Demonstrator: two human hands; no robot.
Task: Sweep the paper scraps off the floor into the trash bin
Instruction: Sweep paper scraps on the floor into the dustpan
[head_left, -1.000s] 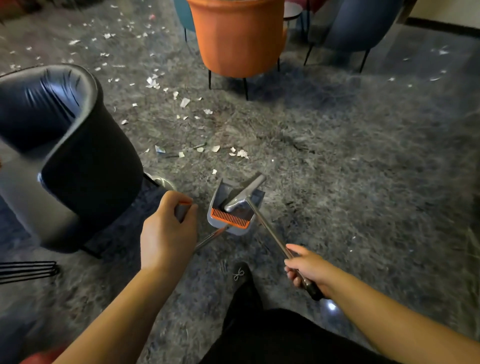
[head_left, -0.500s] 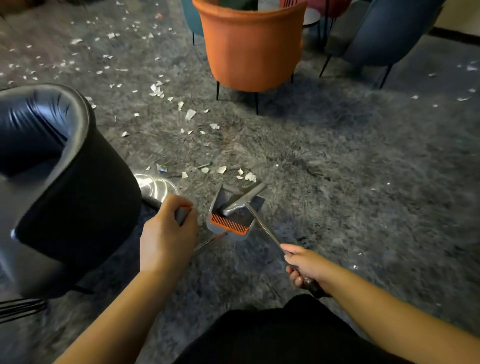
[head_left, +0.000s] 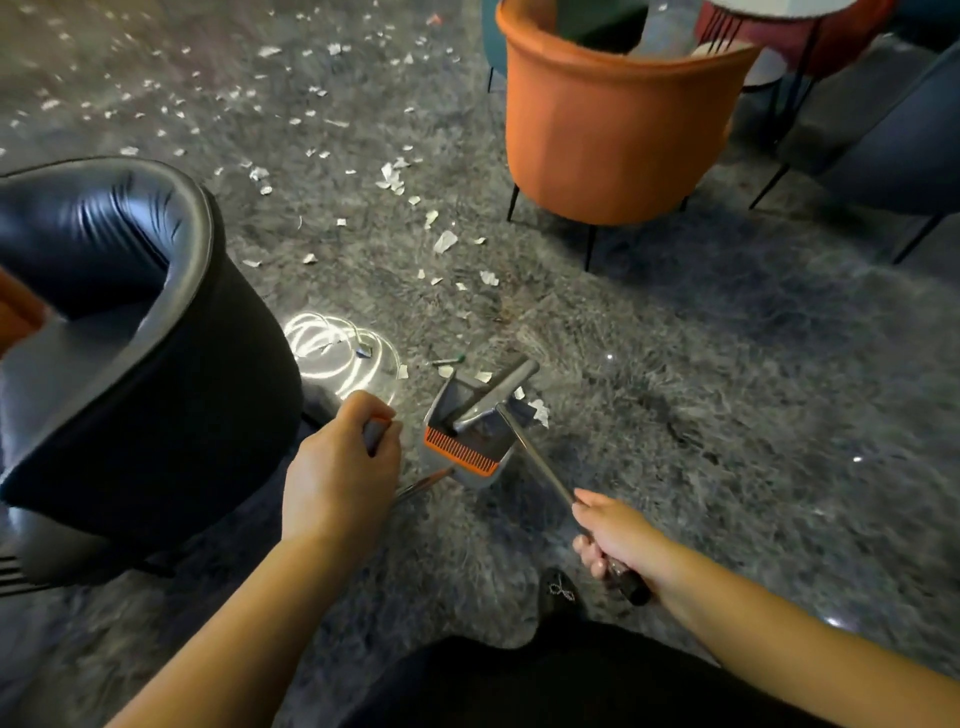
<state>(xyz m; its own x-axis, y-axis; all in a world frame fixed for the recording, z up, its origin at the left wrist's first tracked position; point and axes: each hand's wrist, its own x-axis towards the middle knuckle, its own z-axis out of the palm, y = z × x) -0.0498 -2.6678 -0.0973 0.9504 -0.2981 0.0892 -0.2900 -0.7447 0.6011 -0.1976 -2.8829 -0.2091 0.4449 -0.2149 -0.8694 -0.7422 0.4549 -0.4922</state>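
Sweeping was the step in hand, as I judged it from the head view. My left hand was clenched round the top of the dustpan handle, and the dustpan, grey with an orange comb edge, stood on the grey carpet just ahead of that hand. My right hand was grasping the broom handle near its dark end grip, and the broom head lay across the mouth of the pan. A few paper scraps sat at the pan's right lip; most scraps lay scattered well apart from it, up the carpet toward the orange chair and far to the upper left. No trash bin could be identified with certainty; the dark rounded object at left read as a black chair.

Progress was early, in my judgement. The next move called for drawing the lip scraps fully into the pan, then advancing pan and broom toward the nearest cluster. The long pile would likely snag light paper, so short, firm strokes seemed advisable.

No brand, label or legible writing was visible on either tool.
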